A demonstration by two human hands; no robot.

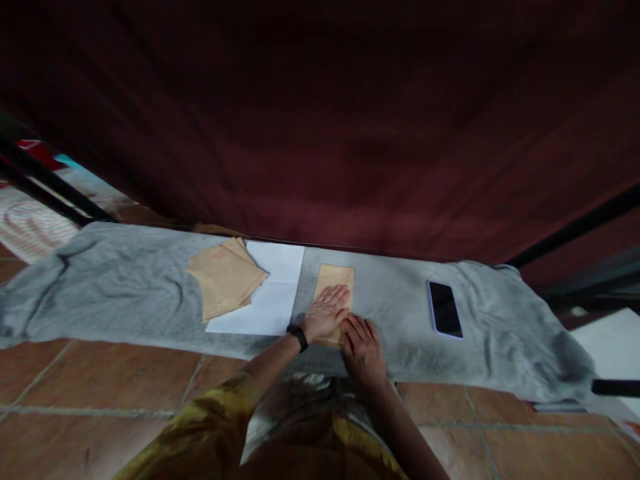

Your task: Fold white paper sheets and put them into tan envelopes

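A brown envelope lies on a grey blanket spread over the floor. My left hand, with a black band on the wrist, lies flat on the envelope's near half, fingers stretched out. My right hand rests just beside it at the envelope's near right corner, fingers bent down onto the edge; whether they pinch it is hidden. To the left, a fanned stack of brown envelopes sits partly on white paper sheets.
A dark phone lies face up on the blanket to the right. A dark red curtain hangs behind. Terracotta floor tiles run along the blanket's near edge. Striped fabric shows at far left.
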